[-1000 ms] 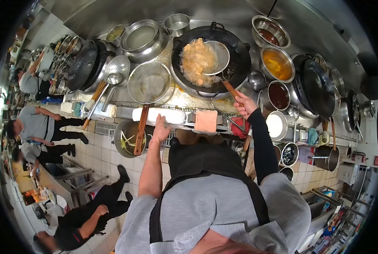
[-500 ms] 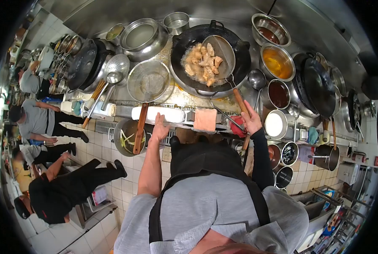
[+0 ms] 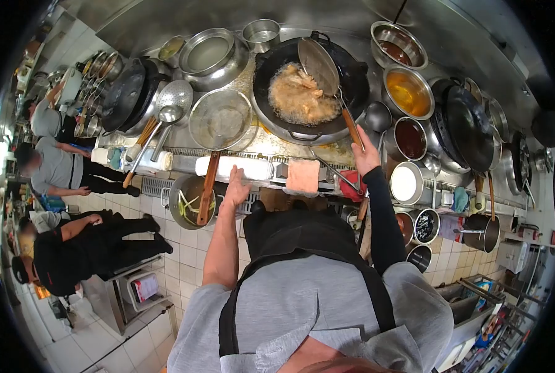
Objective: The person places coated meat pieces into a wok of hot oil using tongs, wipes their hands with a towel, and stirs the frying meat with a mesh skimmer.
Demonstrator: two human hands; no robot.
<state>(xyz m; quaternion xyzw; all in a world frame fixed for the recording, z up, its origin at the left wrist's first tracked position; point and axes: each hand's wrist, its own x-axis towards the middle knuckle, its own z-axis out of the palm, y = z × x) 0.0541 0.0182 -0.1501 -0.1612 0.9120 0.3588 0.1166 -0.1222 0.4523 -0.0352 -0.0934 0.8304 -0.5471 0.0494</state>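
Note:
My right hand (image 3: 367, 155) is closed round the wooden handle of a wire skimmer (image 3: 319, 67). The skimmer's mesh bowl is tilted steeply over the far right part of a black wok (image 3: 355, 81). Light brown fried pieces (image 3: 302, 96), perhaps meat, lie in foaming oil in the wok, some touching the skimmer's lower edge. My left hand (image 3: 235, 188) is at the counter's front edge, fingers apart, against a folded white cloth (image 3: 252, 168). Left of it, a second strainer (image 3: 220, 118) rests with its wooden handle (image 3: 208, 189) jutting over a pot with green strips (image 3: 193, 202).
Bowls of orange liquid (image 3: 408, 93), dark sauce (image 3: 409, 138) and white contents (image 3: 407, 183) stand to the right, beside a black ladle (image 3: 378, 116). A perforated ladle (image 3: 173, 96) lies left. Another wok (image 3: 467, 127) is farther right. Several co-workers (image 3: 57, 165) stand at left.
My right hand has moved forward and the skimmer has tipped steeper. The pieces have slid off it into the oil, which foams more widely. Co-workers at left have shifted.

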